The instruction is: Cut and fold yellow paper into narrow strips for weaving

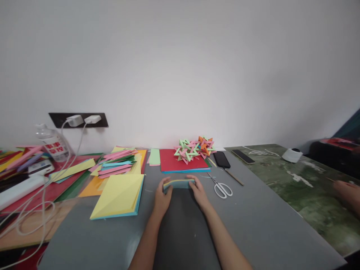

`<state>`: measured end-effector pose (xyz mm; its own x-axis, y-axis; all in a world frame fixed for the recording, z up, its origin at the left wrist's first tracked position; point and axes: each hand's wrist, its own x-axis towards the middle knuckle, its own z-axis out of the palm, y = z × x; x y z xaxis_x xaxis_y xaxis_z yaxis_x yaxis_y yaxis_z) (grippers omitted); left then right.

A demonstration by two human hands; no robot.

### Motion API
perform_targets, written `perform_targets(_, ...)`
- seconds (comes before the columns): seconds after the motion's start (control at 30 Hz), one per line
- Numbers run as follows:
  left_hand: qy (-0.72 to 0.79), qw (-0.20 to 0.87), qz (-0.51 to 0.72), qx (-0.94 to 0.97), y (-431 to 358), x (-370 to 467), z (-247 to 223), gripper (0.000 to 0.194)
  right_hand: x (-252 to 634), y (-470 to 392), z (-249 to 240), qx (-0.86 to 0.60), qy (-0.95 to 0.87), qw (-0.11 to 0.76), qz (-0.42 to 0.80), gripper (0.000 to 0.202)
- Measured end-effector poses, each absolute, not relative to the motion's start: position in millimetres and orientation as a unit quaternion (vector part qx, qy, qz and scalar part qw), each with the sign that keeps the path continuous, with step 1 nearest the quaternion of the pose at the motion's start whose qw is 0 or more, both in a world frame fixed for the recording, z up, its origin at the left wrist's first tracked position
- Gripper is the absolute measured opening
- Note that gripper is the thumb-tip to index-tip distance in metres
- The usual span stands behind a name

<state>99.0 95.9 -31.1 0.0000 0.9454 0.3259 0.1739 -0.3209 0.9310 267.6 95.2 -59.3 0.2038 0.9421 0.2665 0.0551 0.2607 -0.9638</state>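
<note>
Between my two hands, a stack of blue and yellow paper (180, 184) stands on its long edge above the grey table, slightly bowed. My left hand (163, 197) grips its left end, thumb on the near blue face and fingers behind. At the right end my right hand (199, 191) holds it the same way. To the left lies a larger pile of yellow and blue sheets (119, 195). White-handled scissors (221, 189) rest just right of my right hand. Behind the held stack are red sheets (168, 159) with folded paper stars (187, 150) on top.
A thin stick (234, 177) and a black phone (222, 160) lie beyond the scissors. Cut paper strips (116, 165), a plastic bottle (54, 144) and white cables (43, 204) crowd the left. Another person's hand (347, 193) shows at the right edge over a green marbled surface (284, 180).
</note>
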Motion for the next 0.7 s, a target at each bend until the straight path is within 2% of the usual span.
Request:
perform_targets(0.27,0.574,0.31,0.525,0.546,106,102,-50,0.032,260,84,-51,-0.499,-0.536,0.588,0.342,0.02)
perform_targets(0.4,0.565,0.273,0.564,0.536,107,99,-52,0.028,261,78,-44,-0.515,-0.556,0.581,0.297,0.015)
perform_targets(0.5,0.537,0.307,0.599,0.508,104,95,-46,0.03,260,76,-41,-0.526,-0.554,0.579,0.286,0.015)
perform_targets(0.57,0.522,0.363,0.619,0.461,101,93,-41,0.033,254,81,-40,-0.527,-0.527,0.586,0.318,0.018)
perform_targets(0.7,0.502,0.407,0.663,0.378,96,93,-34,0.035,226,117,-37,-0.505,-0.38,0.614,0.473,0.021)
